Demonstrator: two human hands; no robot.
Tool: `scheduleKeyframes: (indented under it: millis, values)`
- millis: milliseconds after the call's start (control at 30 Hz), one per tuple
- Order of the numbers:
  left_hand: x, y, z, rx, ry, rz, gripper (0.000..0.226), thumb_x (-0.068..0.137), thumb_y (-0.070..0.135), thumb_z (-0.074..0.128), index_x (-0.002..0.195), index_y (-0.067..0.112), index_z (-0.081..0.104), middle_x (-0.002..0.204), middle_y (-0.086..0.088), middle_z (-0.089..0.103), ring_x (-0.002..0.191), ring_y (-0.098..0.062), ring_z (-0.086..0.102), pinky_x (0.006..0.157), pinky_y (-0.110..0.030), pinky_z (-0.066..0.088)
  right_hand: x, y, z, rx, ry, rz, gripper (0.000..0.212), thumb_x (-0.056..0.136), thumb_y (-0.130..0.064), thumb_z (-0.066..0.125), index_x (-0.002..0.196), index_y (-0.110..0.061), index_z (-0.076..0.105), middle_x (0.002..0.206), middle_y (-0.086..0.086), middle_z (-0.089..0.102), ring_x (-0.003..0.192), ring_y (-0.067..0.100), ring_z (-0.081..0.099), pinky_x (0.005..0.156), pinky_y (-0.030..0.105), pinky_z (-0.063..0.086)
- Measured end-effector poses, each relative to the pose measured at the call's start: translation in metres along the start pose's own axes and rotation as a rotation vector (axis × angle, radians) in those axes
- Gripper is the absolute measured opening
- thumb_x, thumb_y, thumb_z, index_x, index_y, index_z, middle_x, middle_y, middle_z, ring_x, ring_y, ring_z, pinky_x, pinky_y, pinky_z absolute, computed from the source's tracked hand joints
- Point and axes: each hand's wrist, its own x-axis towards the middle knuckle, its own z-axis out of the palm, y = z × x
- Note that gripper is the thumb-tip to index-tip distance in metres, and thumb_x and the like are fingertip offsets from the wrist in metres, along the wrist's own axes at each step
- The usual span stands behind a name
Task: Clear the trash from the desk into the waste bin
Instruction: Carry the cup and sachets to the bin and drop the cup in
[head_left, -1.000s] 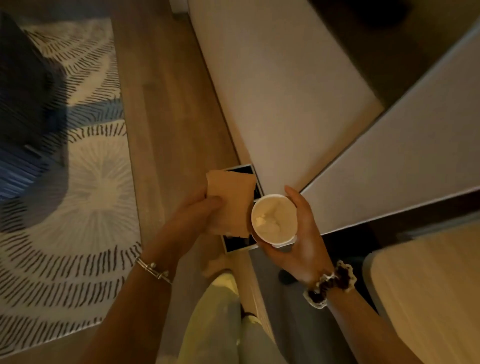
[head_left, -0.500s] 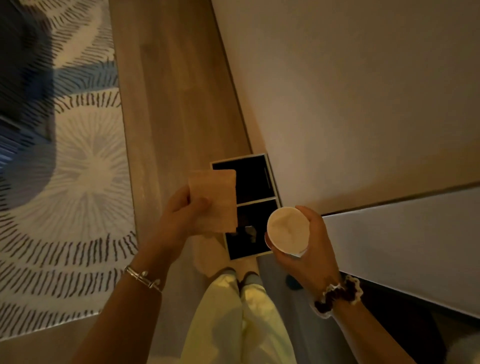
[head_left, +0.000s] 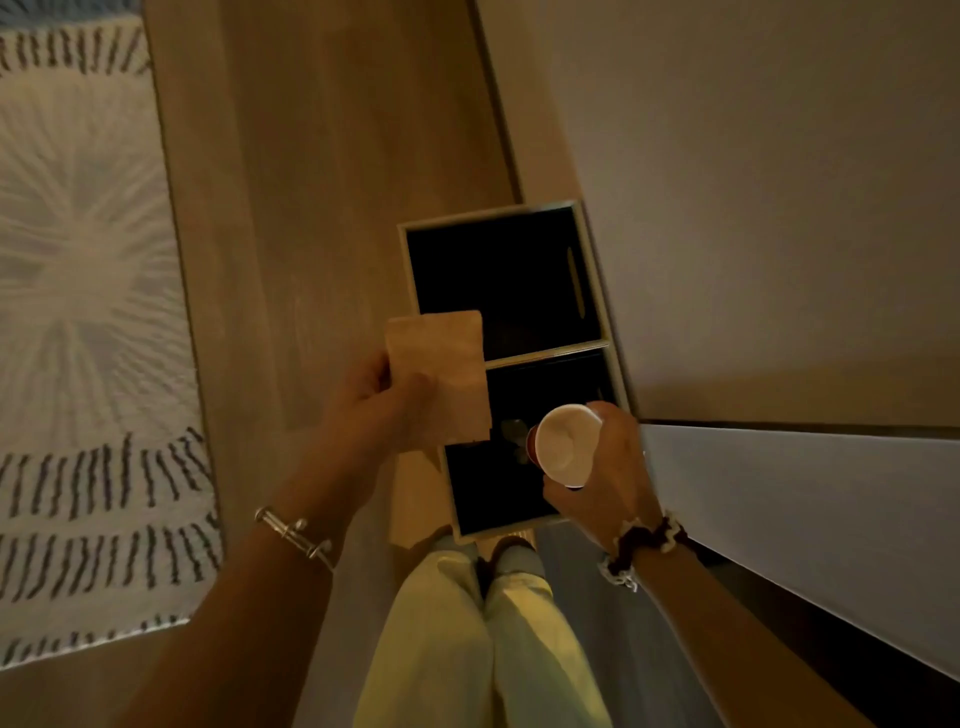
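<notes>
A two-compartment waste bin (head_left: 597, 291) with a pale rim and dark insides stands on the wood floor against the wall. My left hand (head_left: 379, 405) grips a flat brown paper bag (head_left: 441, 374) over the bin's left rim, at the divider. My right hand (head_left: 608, 457) holds a paper cup (head_left: 563, 452) tilted over the near compartment, its white inside facing me and a red outer wall showing. Some small scraps lie dimly in the near compartment, beside the cup.
A patterned rug (head_left: 88, 312) covers the floor to the left. A pale wall (head_left: 753, 182) runs along the bin's right side. A white furniture edge (head_left: 805, 519) juts in at the right. My legs in light trousers (head_left: 483, 639) stand just before the bin.
The view has closed in on the bin. Both hands moved forward over it; the cup now tilts above the near compartment and the bag sits higher along the left rim.
</notes>
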Motion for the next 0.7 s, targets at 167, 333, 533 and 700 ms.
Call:
scheduleKeyframes:
  millis: [167,333,533,700]
  values:
    - [0.01,-0.036,-0.002,-0.014,0.027,-0.084,0.024,0.086,0.014,0.052,0.108,0.019,0.06,0.095,0.001,0.07,0.081,-0.011,0.069,0.057,-0.021,0.053,0.012,0.03,0.025,-0.115,-0.007,0.026,0.084,0.052,-0.021,0.081,0.123,-0.016,0.036,0.12,0.007,0.043,0.1,0.018,0.047,0.075,0.026,0.045]
    - [0.018,-0.053,0.0,-0.021,0.048,-0.098,0.022,0.086,0.012,0.052,0.103,0.022,0.062,0.087,0.006,0.074,0.079,-0.01,0.069,0.057,-0.022,0.054,0.029,0.045,0.042,-0.187,-0.015,0.08,0.082,0.051,-0.021,0.08,0.119,-0.017,0.034,0.121,0.007,0.04,0.102,0.024,0.051,0.077,0.04,0.055]
    - [0.018,-0.061,-0.003,-0.02,0.038,-0.137,0.028,0.086,0.014,0.052,0.114,0.015,0.058,0.098,-0.002,0.069,0.079,-0.009,0.069,0.057,-0.023,0.054,0.034,0.056,0.046,-0.229,0.03,0.081,0.085,0.05,-0.021,0.081,0.12,-0.016,0.033,0.119,0.009,0.042,0.097,0.024,0.051,0.071,0.033,0.051]
    - [0.018,-0.06,0.0,-0.024,0.026,-0.146,0.033,0.087,0.013,0.05,0.12,0.012,0.054,0.105,-0.006,0.067,0.082,-0.01,0.068,0.06,-0.022,0.054,0.036,0.058,0.044,-0.255,0.038,0.127,0.086,0.051,-0.019,0.081,0.122,-0.013,0.033,0.121,0.012,0.043,0.098,0.029,0.053,0.071,0.036,0.052]
